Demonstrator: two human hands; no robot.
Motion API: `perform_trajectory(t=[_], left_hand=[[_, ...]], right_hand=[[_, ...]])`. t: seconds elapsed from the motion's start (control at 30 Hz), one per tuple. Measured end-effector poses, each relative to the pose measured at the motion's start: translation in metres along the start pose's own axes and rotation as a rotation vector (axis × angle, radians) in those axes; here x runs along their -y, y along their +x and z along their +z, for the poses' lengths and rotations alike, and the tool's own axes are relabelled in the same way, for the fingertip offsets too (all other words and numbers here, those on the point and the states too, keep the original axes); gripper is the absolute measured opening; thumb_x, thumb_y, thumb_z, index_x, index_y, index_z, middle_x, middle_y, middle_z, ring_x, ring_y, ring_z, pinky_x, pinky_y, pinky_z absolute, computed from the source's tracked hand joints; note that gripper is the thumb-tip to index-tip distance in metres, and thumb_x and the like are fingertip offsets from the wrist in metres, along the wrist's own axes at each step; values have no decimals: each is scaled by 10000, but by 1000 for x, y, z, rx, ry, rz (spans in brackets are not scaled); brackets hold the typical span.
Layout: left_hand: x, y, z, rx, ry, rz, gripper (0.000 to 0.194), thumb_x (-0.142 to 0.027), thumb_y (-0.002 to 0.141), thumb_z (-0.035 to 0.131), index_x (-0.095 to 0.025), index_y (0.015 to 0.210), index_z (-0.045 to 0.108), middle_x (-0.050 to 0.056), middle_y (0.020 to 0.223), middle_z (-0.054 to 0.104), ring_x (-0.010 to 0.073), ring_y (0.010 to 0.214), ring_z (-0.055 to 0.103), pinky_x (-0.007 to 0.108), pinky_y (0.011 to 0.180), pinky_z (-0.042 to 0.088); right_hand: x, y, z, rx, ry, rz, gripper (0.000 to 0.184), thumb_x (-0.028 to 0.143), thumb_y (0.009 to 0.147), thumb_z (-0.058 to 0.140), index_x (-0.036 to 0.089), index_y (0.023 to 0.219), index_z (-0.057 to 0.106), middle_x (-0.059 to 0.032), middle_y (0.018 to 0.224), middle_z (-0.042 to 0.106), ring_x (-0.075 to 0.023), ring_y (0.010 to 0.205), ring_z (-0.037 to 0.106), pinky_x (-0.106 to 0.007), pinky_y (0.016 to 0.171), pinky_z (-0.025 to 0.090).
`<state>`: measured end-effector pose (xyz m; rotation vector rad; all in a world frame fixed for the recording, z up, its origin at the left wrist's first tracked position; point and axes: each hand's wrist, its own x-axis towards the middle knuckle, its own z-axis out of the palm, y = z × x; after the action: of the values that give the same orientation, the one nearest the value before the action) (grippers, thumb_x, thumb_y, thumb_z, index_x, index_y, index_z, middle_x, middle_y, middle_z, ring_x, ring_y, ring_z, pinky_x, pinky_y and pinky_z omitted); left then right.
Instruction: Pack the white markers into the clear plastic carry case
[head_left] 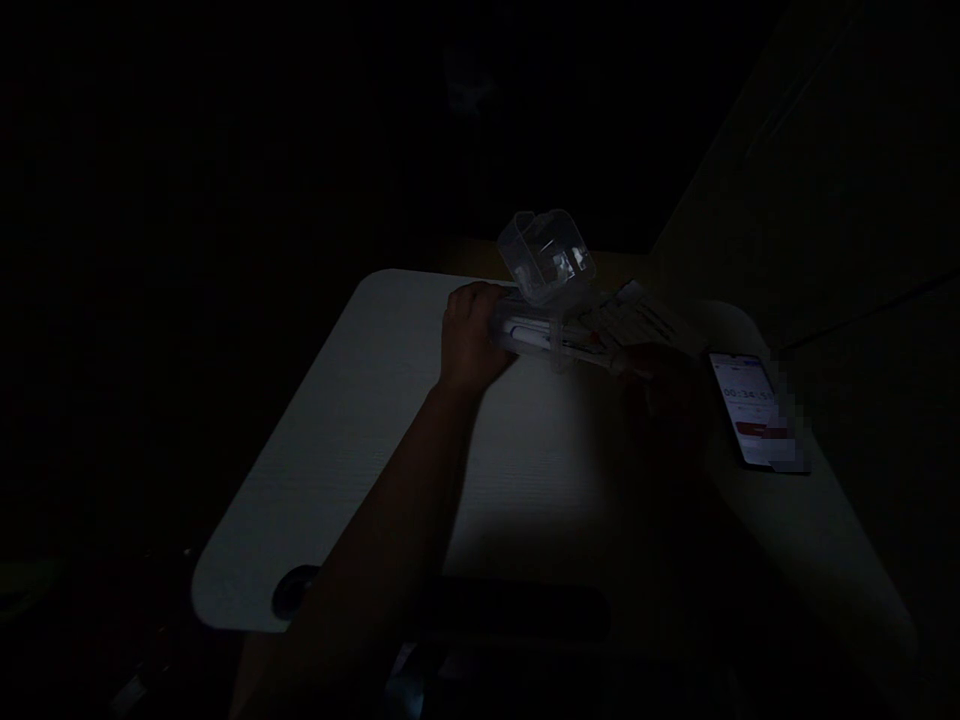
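In dim light, a clear plastic case [525,318] lies on its side near the table's far edge. Its see-through lid [546,255] stands swung up behind it. Thin, pen-like sticks [534,336] fill the case, and some stick out of its right end. My left hand [471,335] is wrapped around the closed left end. At the right end is my right hand [660,385], deep in shadow, its fingers closed around the tip of a pen [604,357] that reaches out of the case. Darkness hides most of those fingers.
A lit phone [750,410] showing a timer lies on the white table [360,430] at the right. Behind my right hand is a printed sheet or packet [637,315]. The table's front edge has a dark slot [517,608] and a round dark hole [292,592].
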<state>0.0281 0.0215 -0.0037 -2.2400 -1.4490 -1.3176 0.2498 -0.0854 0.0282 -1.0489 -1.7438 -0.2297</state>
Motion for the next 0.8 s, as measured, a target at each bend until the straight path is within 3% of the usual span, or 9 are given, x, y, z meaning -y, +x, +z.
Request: perform_trajectory(t=[0.13, 0.8], left_hand=[[-1, 0, 0, -13, 2, 5, 535, -313, 658, 692, -221, 1142, 484, 86, 1131, 571, 275, 1073, 502, 443, 947, 407], [-2, -1, -2, -30, 11, 25, 483, -284, 645, 684, -217, 1092, 514, 88, 1101, 597, 264, 1032, 532, 411, 902, 424]], right_hand=[[0, 0, 1, 58, -22, -19, 225, 123, 845, 503, 206, 1051, 540, -64, 1042, 642, -150, 1009, 612, -289, 813, 501], [2, 1, 4, 31, 17, -49, 222, 93, 830, 498, 208, 1009, 560, -58, 1020, 653, -138, 978, 628, -276, 800, 524]])
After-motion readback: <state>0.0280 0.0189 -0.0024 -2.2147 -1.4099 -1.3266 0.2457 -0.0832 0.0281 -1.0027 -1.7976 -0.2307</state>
